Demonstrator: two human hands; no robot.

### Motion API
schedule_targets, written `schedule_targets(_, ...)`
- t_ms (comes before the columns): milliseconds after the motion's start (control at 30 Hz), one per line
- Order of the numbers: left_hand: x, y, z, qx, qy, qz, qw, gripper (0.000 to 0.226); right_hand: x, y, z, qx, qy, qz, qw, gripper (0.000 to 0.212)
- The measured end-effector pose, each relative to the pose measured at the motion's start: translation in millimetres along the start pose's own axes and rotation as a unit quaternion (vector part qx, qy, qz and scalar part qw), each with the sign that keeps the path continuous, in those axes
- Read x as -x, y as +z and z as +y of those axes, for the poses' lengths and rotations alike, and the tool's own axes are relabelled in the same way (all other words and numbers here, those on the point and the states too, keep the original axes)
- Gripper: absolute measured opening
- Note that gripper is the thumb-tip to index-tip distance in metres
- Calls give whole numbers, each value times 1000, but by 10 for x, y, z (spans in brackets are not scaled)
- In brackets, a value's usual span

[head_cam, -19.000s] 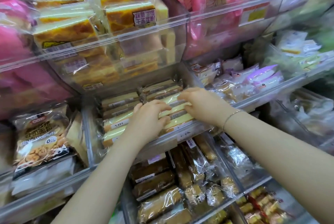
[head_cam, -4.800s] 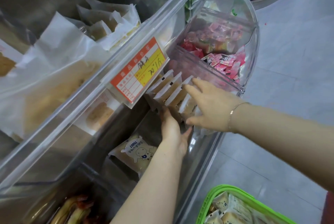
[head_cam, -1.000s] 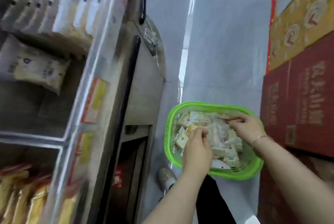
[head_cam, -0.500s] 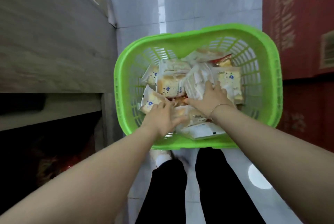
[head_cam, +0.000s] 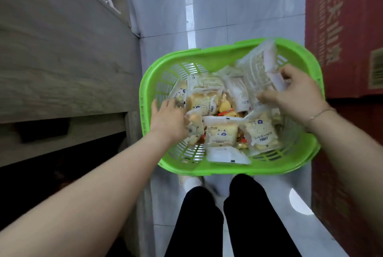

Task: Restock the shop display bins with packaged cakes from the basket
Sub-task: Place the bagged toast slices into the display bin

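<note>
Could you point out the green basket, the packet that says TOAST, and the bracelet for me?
green basket (head_cam: 226,168): head view, on its near rim.
TOAST packet (head_cam: 261,135): head view, on the printed front.
bracelet (head_cam: 320,113): head view, on the thin chain at the wrist.

"TOAST" on a cake packet (head_cam: 261,135) in the basket (head_cam: 207,57)

Cake packets (head_cam: 261,69) now lifted clear of pile by right hand (head_cam: 294,93); left hand (head_cam: 169,119) shifted toward basket (head_cam: 209,57) left side, packet (head_cam: 193,127) gripped.

Black trousers (head_cam: 217,219), thin wrist bracelet (head_cam: 319,112)
</note>
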State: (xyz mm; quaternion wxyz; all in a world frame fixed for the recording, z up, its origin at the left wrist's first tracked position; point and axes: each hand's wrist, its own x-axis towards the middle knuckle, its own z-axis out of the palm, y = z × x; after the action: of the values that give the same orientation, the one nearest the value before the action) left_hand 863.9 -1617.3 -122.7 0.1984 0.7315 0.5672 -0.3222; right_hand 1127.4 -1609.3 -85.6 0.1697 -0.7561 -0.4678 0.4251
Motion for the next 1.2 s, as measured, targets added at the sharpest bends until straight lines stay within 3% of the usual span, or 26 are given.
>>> schedule_targets(100, -157, -60, -2, -100, 135, -85, 982, 58, 17, -164, -57, 70, -59, -208, 974, 32)
schedule_targets(167, -240, -27, 89, -151, 164, -148, 964, 68, 40, 25, -55, 126, -60, -324, 936, 33)
schedule_targets(233, -301, 44, 181, -185, 144, -184, 955, 78, 74, 388, -28, 182, -59, -364, 912, 32)
schedule_targets(300, -326, 107, 263, -195, 116, -204, 952, 84, 72, 742, 4, 245, -53, -380, 890, 44)
schedule_targets(467, -242, 157, 292, -211, 98, -177, 956, 59, -108, 1046, -75, 347, -3, -422, 837, 54)
schedule_targets(567, -95, 162, 247, -234, 137, -130, 954, 54, -93, 995, -128, 354, 2, -407, 842, 41)
schedule_targets(700, 205, -69, 182, -199, 152, -80, 965, 44, 105, 650, -196, 332, -5, -271, 904, 39)
schedule_targets(800, 483, -550, 95, -38, 72, -58, 995, 51, 282, 157, -445, 179, 67, -163, 968, 17)
schedule_targets(867, 758, -995, 8, 139, -17, -44, 989, 65, 442, -215, -737, 39, 122, -97, 987, 17)
schedule_targets(933, 1128, -1516, -131, 302, -102, 5, 948, 71, 637, -624, -1164, -120, 171, -58, 976, 26)
schedule_targets(1033, 1834, -2329, -406, 476, -181, 94, 856, 53, 1007, -1233, -2030, -317, 182, -60, 929, 42)
schedule_targets(1200, 3208, -3402, -816, 676, -190, 201, 683, 31, 1706, -1858, -3600, -491, 106, -181, 845, 53)
